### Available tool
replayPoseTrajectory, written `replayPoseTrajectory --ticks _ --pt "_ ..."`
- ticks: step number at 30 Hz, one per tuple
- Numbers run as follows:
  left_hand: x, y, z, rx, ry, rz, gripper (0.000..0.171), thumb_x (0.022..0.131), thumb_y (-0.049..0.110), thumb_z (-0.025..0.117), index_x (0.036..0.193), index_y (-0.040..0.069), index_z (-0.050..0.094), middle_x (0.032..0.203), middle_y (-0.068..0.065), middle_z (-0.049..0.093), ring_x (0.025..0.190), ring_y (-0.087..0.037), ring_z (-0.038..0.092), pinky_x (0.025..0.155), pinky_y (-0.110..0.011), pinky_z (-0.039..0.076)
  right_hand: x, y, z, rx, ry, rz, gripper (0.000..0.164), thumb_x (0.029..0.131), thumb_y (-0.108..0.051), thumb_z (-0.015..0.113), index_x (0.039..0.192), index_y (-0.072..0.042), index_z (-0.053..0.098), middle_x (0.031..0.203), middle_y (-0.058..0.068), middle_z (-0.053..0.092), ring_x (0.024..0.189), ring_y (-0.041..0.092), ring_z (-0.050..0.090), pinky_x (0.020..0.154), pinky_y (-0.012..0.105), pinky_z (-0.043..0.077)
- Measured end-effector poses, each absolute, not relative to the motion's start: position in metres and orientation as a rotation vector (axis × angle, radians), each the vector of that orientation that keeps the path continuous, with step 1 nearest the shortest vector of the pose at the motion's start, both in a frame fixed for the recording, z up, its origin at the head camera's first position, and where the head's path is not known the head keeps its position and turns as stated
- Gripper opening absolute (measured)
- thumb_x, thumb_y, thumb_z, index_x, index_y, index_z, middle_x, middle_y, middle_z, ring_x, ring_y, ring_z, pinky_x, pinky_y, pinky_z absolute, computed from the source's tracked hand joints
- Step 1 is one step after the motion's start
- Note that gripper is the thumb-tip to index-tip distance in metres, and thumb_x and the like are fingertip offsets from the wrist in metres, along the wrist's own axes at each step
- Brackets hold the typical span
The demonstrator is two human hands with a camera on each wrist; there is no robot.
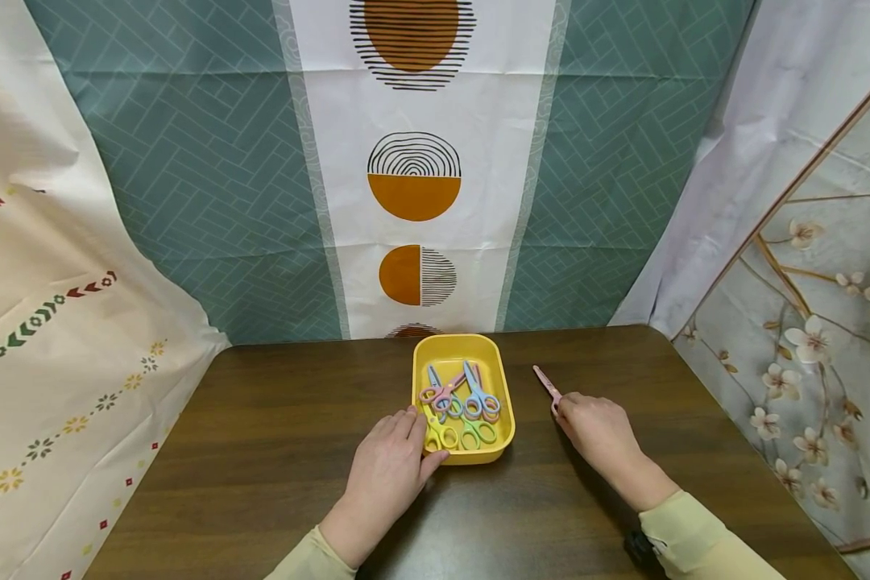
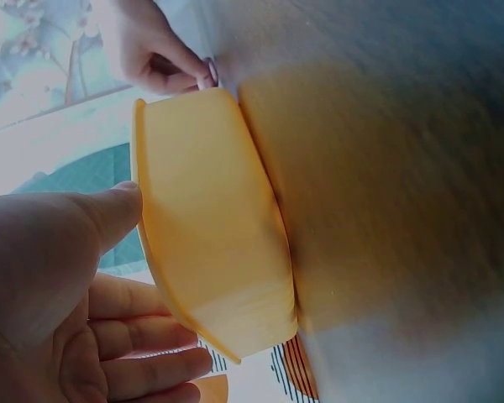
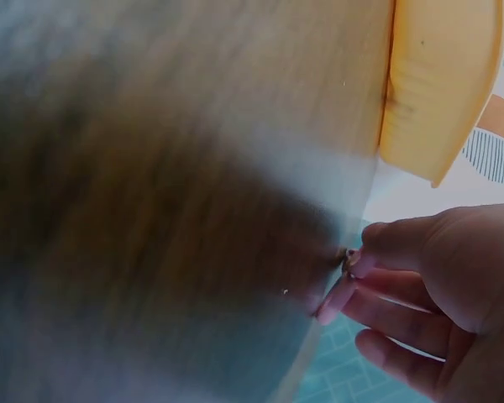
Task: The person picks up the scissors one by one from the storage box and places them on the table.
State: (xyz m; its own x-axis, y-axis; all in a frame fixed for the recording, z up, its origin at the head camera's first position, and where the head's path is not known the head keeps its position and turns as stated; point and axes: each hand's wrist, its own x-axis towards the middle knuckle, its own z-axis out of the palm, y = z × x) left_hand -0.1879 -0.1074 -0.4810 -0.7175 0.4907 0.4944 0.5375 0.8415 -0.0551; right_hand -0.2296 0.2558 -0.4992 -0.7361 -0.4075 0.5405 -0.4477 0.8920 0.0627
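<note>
A yellow plastic tray (image 1: pixel 506 431) holds several small scissors with pastel handles: yellow scissors (image 1: pixel 442 435), green scissors (image 1: pixel 478 431), blue scissors (image 1: pixel 482 403) and pink scissors (image 1: pixel 442 395). My left hand (image 1: pixel 387 459) holds the tray's near left corner, thumb on the front rim and fingers along the left side. To the right of the tray, my right hand (image 1: pixel 598 431) pinches another pair of pink scissors (image 1: pixel 546 382) by the handle, blades pointing away and to the left. Thumb and fingertips cover most of that handle in the right wrist view, low over the tabletop.
Everything sits on a dark brown wooden table (image 1: pixel 283 435). A green and white patterned cloth (image 1: pixel 210 201) hangs behind its far edge. Cream fabric (image 1: pixel 65 322) drapes at the left, and a floral cloth (image 1: pixel 805 387) at the right.
</note>
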Motion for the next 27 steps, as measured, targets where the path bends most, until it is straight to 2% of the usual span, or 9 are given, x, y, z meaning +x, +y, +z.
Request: replayPoseTrajectory --ticks 8,14,17,19,23,27 --pt "-0.188 -0.106 -0.482 -0.756 -2.52 -0.13 0.066 0.099 0.055 0.08 0.127 -0.005 0.072 0.125 -0.021 0.075 0.116 -0.035 0.074 0.108 -0.046 0.057 -0.229 0.255 -0.501 0.612 -2.558 0.1 0.021 0.084 -0.009 0.096 0.085 -0.014 0.076 0.086 -0.001 0.07 0.062 0.023 0.066 0.054 0.045 0.056" --pt "-0.188 -0.106 -0.482 -0.752 -2.523 -0.13 0.066 0.1 0.055 0.079 0.128 -0.004 0.073 0.127 -0.022 0.075 0.118 -0.036 0.074 0.108 -0.048 0.057 -0.225 0.255 -0.501 0.598 -2.597 0.098 0.021 0.085 -0.008 0.095 0.093 -0.014 0.077 0.094 0.001 0.076 0.068 0.026 0.071 0.056 0.046 0.059" --pt "-0.187 -0.106 -0.482 -0.755 -2.524 -0.131 0.065 0.1 0.055 0.079 0.127 -0.004 0.073 0.127 -0.023 0.074 0.117 -0.037 0.074 0.108 -0.048 0.057 -0.22 0.255 -0.499 0.603 -2.611 0.097 0.024 0.085 -0.011 0.095 0.101 -0.012 0.078 0.104 0.005 0.079 0.083 0.029 0.076 0.064 0.049 0.063" --pt "-0.187 -0.105 -0.482 -0.761 -2.519 -0.133 0.062 0.1 0.054 0.079 0.125 -0.002 0.073 0.126 -0.023 0.074 0.117 -0.037 0.074 0.107 -0.048 0.058 -0.215 0.255 -0.497 0.602 -2.637 0.084 0.03 0.087 -0.016 0.095 0.112 -0.009 0.08 0.115 0.01 0.079 0.1 0.032 0.077 0.076 0.053 0.066" --pt "-0.186 -0.105 -0.481 -0.785 -2.488 -0.149 0.055 0.099 0.052 0.081 0.12 0.001 0.075 0.122 -0.022 0.073 0.114 -0.038 0.074 0.105 -0.05 0.058 -0.208 0.258 -0.493 0.609 -2.762 0.041 0.05 0.094 -0.031 0.091 0.134 -0.006 0.077 0.14 0.018 0.072 0.131 0.041 0.068 0.1 0.06 0.06" --pt "-0.185 -0.104 -0.482 -0.822 -2.469 -0.154 0.051 0.1 0.049 0.082 0.12 0.002 0.077 0.121 -0.023 0.073 0.115 -0.04 0.074 0.105 -0.051 0.059 -0.202 0.26 -0.491 0.652 -2.867 0.037 0.06 0.098 -0.04 0.084 0.145 -0.005 0.071 0.153 0.02 0.064 0.143 0.045 0.059 0.11 0.063 0.053"
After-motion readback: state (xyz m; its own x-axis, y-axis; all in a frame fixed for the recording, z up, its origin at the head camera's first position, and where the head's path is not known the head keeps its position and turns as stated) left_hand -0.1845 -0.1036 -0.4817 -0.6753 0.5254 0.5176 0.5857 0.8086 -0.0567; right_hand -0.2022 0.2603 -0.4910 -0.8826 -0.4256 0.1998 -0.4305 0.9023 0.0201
